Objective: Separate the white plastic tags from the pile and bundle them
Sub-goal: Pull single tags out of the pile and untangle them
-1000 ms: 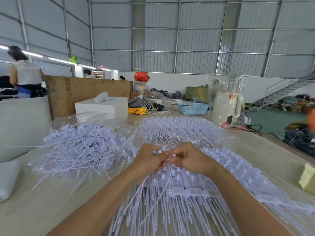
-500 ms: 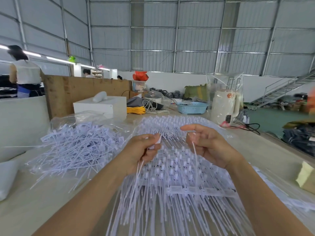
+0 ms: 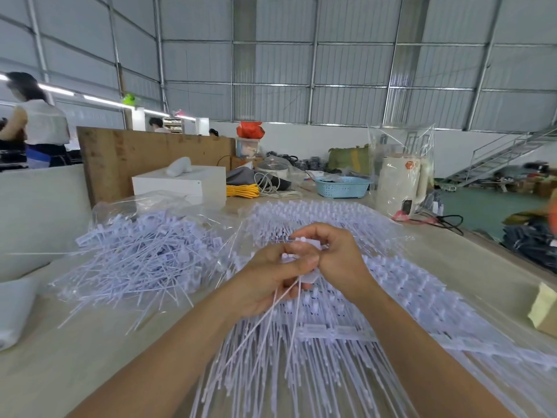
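Observation:
A wide heap of joined white plastic tags (image 3: 376,297) covers the table in front of me, their thin tails running toward me. My left hand (image 3: 271,279) grips a few separated tags, whose tails (image 3: 271,312) hang down below its fingers. My right hand (image 3: 334,254) meets it above the heap and pinches the heads of those same tags (image 3: 304,244). Left of the hands lies a loose pile of separated tags (image 3: 135,260) on clear plastic.
A white box (image 3: 180,184), yellow cable (image 3: 242,190), blue basket (image 3: 342,187) and a bagged white appliance (image 3: 401,182) stand at the table's far side. A wooden board (image 3: 144,155) rises behind. A yellowish block (image 3: 544,309) sits at the right edge. A person (image 3: 36,122) stands far left.
My hands had drawn apart half a second ago, each with tags; now they have come together again, raised above the heap, both on the same few tags.

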`<control>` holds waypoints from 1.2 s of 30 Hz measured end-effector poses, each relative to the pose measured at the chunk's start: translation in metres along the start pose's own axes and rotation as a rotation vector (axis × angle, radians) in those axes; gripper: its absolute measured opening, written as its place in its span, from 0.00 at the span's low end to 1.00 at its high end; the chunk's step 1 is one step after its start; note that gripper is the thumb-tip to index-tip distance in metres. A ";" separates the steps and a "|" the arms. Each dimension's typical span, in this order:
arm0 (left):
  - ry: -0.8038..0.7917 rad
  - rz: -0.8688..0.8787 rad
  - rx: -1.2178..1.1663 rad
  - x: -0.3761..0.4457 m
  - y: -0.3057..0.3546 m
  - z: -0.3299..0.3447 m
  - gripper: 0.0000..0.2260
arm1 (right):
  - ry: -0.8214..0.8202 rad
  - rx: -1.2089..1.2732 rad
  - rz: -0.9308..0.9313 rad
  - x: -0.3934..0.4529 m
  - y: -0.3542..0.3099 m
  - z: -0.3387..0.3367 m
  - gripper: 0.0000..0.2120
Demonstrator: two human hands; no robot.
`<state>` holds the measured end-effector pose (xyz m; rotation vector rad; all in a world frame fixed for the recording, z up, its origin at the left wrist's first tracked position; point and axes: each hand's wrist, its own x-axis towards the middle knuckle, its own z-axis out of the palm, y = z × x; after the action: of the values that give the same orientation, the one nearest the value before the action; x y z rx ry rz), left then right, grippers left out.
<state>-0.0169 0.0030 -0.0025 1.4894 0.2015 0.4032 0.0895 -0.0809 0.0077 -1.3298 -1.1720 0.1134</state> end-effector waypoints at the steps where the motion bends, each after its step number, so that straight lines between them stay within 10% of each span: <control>1: 0.000 0.001 -0.009 -0.001 0.000 0.000 0.23 | 0.007 -0.015 0.005 -0.001 0.000 0.001 0.08; 9: -0.072 0.021 -0.106 -0.004 0.006 0.002 0.10 | -0.101 0.083 0.061 -0.004 -0.004 0.001 0.03; 14: -0.120 0.062 -0.424 -0.012 0.048 -0.021 0.10 | -0.078 0.299 0.244 0.001 0.003 -0.006 0.20; 20: 0.222 0.133 -0.413 -0.023 0.103 -0.115 0.04 | -0.006 0.144 0.273 0.000 0.019 -0.009 0.16; 25: 0.371 0.464 -1.030 -0.010 0.098 -0.150 0.04 | -0.022 0.096 0.280 0.002 0.026 -0.005 0.05; 30: 0.191 0.281 -0.850 0.002 0.073 -0.111 0.03 | -0.420 -0.132 0.314 -0.010 0.029 0.006 0.09; 36: 0.172 0.630 -0.807 -0.018 0.143 -0.099 0.03 | -0.615 -0.212 0.292 -0.014 0.031 0.005 0.24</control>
<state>-0.0902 0.0916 0.1293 0.6848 -0.2880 0.9864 0.0959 -0.0772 -0.0254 -1.7148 -1.5186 0.6631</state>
